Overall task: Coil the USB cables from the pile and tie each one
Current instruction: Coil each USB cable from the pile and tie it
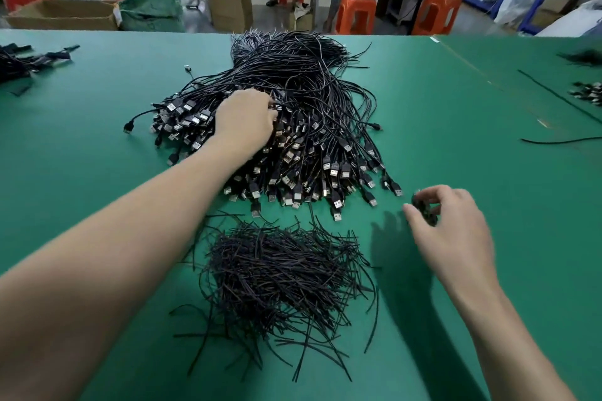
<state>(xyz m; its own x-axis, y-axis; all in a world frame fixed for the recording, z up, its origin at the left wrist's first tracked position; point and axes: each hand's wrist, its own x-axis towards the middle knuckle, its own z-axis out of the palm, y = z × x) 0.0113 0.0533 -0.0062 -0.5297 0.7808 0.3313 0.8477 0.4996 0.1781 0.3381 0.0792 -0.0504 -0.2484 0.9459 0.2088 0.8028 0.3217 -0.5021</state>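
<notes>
A big pile of black USB cables (303, 127) lies in the middle of the green table (456, 114), plugs fanned toward me. My left hand (246, 122) reaches into the pile with its fingers curled among the cables; what they grip is hidden. To the right of the pile, just above the table, my right hand (452, 228) holds a small coiled black cable (423, 207) between curled fingers and thumb. A heap of short black wire ties (286, 277) lies close in front of me.
More black cables lie at the far left edge (29, 60) and at the far right (586, 89), with single loose cables near the latter. Beyond the table are cardboard boxes (65, 15), orange stools (356, 15) and a person standing at another bench.
</notes>
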